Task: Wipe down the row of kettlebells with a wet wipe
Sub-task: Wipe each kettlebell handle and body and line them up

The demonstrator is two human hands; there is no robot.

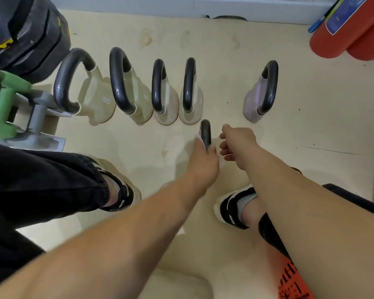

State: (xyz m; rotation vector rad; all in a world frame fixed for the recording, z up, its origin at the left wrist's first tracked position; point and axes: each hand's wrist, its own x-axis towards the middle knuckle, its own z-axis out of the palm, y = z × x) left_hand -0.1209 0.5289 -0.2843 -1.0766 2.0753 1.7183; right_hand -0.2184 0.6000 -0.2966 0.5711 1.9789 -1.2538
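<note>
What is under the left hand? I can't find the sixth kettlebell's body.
Only a dark handle rises above the left hand, with a white wipe edge beside it. The hand hides the body.

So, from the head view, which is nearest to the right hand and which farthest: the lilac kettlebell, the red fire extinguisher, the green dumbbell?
1. Lilac kettlebell: nearest, on the floor just beyond the right hand, slightly to its right.
2. Red fire extinguisher: farther, in the far right corner by the wall.
3. Green dumbbell: farthest, at the far left end of the row.
</note>
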